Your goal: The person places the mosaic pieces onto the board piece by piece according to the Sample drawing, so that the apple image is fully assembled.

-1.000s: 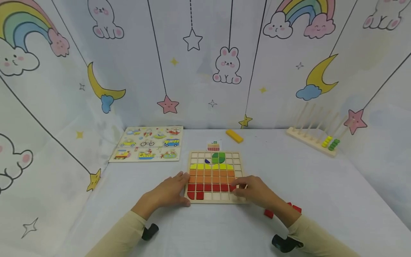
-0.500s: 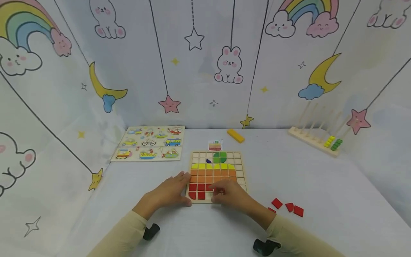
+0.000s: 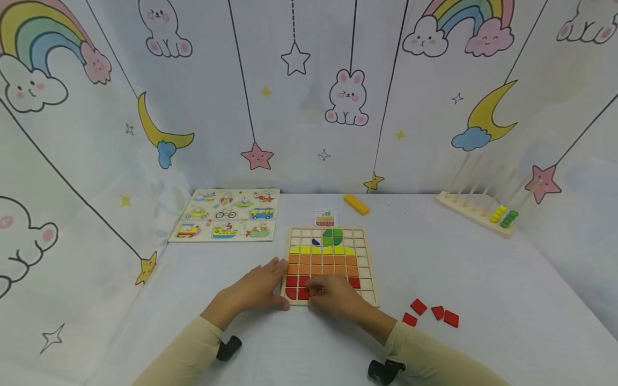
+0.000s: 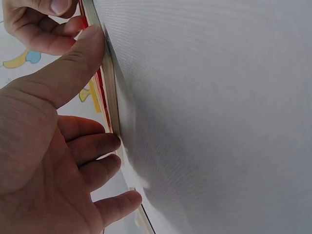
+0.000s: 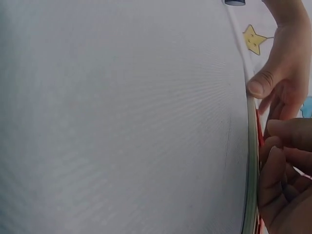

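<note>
A wooden grid board [image 3: 363,236] lies in the middle of the table, its cells filled with green, yellow, orange and red tiles. My left hand [image 3: 256,287] steadies its left side: the fingers lie along the edge and the thumb is at the near corner. Over the lower red rows, my right hand [image 3: 338,295] has thumb and fingers curled together, pinching a small red tile [image 4: 84,21], mostly hidden by the fingers, close to the board. In the right wrist view the right fingertips [image 5: 275,153] are right at the board's near edge.
Several loose red tiles [image 3: 437,312] lie to the right of the board. Behind it are a small picture card [image 3: 325,219] and a yellow block [image 3: 357,204]. A picture puzzle [image 3: 224,215] sits at back left, a peg counting rack [image 3: 475,213] at back right.
My right hand has moved left across the board, from its right side to the lower left cells, uncovering the red row's right end. The left hand stays at the board's edge.
</note>
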`<state>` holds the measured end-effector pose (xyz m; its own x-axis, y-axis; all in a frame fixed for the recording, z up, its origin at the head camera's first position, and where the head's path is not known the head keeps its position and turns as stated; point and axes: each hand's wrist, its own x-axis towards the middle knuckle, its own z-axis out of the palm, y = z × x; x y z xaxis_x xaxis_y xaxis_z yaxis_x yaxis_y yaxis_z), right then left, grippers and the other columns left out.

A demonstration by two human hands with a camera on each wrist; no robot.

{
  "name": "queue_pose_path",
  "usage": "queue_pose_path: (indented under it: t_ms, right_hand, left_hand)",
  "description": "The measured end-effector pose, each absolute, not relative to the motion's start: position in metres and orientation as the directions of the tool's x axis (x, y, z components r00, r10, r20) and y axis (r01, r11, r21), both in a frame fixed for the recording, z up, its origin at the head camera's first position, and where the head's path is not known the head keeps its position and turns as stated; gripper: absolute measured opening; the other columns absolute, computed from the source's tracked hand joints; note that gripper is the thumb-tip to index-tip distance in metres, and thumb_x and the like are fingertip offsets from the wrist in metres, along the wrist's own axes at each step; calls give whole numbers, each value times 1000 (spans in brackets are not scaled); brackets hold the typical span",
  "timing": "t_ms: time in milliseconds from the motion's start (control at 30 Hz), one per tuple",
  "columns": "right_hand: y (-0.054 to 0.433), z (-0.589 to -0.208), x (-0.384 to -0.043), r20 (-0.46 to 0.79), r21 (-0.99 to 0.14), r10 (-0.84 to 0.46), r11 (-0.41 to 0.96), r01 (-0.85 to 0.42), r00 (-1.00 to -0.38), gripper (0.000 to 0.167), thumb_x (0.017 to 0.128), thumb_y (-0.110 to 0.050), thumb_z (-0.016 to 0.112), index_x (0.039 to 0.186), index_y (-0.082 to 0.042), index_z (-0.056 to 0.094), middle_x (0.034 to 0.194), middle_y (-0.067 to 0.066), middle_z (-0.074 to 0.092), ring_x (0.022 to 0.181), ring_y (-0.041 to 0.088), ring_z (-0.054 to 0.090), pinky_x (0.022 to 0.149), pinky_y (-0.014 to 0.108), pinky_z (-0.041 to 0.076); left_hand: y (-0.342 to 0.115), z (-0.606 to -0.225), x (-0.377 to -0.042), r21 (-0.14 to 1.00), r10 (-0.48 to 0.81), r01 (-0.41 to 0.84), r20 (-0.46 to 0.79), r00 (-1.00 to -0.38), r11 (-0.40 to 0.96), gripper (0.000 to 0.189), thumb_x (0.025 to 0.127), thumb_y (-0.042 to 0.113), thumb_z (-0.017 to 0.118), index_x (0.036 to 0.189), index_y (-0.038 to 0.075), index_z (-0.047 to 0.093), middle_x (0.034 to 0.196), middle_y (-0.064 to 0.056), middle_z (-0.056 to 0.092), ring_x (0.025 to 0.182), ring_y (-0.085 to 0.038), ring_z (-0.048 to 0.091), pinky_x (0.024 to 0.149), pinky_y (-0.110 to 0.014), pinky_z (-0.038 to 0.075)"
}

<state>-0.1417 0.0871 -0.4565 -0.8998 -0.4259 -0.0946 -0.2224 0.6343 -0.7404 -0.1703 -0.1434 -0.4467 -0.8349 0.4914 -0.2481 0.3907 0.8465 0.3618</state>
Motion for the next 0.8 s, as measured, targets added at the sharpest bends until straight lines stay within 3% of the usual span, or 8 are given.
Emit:
queue_pose_path:
  t_ms: [233,567,800]
  right_hand:
    - [108,-445,-142,-83,-731,-407,645,-222,-910,30,91,-15,75,122,-12,74,89,-9,64,86,14,58,70,26,53]
    - [279,-425,-142,-254,-710,-377,698,-93,-891,37,92,-16,75,128,-12,69,102,4,61,77,19,57,60,28,53]
    - [321,-439,-131,-250,-674,-470,712,-197,-847,28,85,-20,80,113,-21,75,100,-1,62,84,12,52,67,24,49]
  left_hand:
    - [-143,-447,-170,360,486,384,-255,-836,850,101,81,46,85,159,7,34,164,-9,36,155,-28,26,123,-54,28]
    - [-141,-448,-171,365,478,369,-273,-835,855,101,81,45,86,159,10,34,164,-8,36,155,-27,25,123,-54,27]
    - [-141,-446,-170,377,479,366,-269,-836,851,100,80,45,86,158,8,35,164,-10,37,155,-28,26,123,-54,28]
